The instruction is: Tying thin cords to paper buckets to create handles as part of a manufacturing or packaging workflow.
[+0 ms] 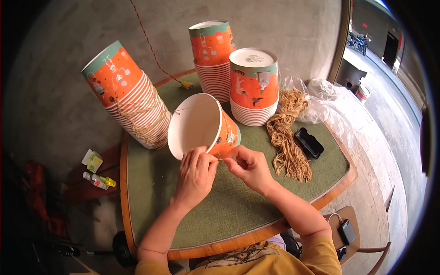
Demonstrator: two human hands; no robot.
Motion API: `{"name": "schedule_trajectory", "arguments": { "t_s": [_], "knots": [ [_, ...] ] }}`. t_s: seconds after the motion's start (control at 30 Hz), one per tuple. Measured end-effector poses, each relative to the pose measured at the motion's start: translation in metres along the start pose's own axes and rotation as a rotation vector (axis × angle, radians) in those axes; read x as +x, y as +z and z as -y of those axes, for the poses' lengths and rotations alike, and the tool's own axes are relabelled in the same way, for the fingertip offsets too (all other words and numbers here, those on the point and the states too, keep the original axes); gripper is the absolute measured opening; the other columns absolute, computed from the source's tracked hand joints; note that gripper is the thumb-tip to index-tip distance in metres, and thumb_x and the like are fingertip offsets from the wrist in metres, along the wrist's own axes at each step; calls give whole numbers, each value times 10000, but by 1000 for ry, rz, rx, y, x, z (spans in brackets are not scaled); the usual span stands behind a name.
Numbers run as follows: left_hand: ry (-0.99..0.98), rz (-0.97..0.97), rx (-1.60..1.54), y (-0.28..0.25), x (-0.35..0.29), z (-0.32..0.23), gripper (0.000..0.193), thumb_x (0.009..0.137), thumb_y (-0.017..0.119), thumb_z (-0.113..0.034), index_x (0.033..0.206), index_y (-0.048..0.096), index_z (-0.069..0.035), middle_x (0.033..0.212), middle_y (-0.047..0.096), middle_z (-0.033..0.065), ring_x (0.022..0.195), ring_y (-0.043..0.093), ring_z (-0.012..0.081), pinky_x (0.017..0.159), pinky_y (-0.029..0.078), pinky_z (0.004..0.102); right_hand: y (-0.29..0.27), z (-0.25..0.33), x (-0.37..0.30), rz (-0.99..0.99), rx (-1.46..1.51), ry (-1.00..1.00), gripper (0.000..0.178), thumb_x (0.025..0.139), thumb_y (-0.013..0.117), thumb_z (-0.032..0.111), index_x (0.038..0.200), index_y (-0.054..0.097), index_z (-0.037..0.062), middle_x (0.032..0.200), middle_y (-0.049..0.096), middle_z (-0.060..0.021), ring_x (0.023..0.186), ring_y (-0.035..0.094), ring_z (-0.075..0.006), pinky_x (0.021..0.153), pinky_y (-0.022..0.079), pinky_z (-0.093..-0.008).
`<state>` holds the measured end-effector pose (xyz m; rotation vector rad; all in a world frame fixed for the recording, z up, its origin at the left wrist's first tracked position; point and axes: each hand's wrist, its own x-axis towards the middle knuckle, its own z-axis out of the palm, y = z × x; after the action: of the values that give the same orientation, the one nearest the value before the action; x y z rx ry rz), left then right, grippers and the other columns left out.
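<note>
An orange paper bucket (225, 133) with a green band lies tilted on the table, its white open mouth facing left and toward me. A thin cord (197, 108) stretches across the mouth from a small hole near the rim. My left hand (195, 176) is closed at the bucket's near rim, thumb and index finger pressed together. Close beside it, my right hand (250, 167) pinches with thumb and forefinger at the bucket's side. A short bit of cord seems to run between the fingertips, mostly hidden by them.
Nested bucket stacks stand behind: a leaning, cord-wrapped one (137, 105), a back one (213, 68) and an upside-down one (254, 87). At right lie a bundle of tan cords (288, 137), a black tray (309, 143) and clear plastic bags (321, 103). A yellow plug (186, 85) rests behind.
</note>
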<state>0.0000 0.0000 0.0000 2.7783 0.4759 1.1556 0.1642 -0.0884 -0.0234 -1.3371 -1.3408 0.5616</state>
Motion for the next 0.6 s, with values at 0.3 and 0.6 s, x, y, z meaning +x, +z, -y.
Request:
{"name": "schedule_trajectory", "arguments": {
  "t_s": [0.3,0.6],
  "knots": [
    [-12,8,-18,1,-1,-6,244,800,704,-6,977,539,-41,1073,560,155,917,568,366,807,455,461,15,-7,-2,-246,20,-139,122,901,671,44,880,552,25,689,590,12,591,511,-37,557,443,-219],
    [14,35,-19,6,-3,-11,270,791,705,7,989,528,-44,1085,573,148,938,576,362,819,464,456,16,-6,1,-316,-31,-191,162,889,697,107,875,553,36,686,627,-60,551,599,-127,530,496,-285]
  ]
}}
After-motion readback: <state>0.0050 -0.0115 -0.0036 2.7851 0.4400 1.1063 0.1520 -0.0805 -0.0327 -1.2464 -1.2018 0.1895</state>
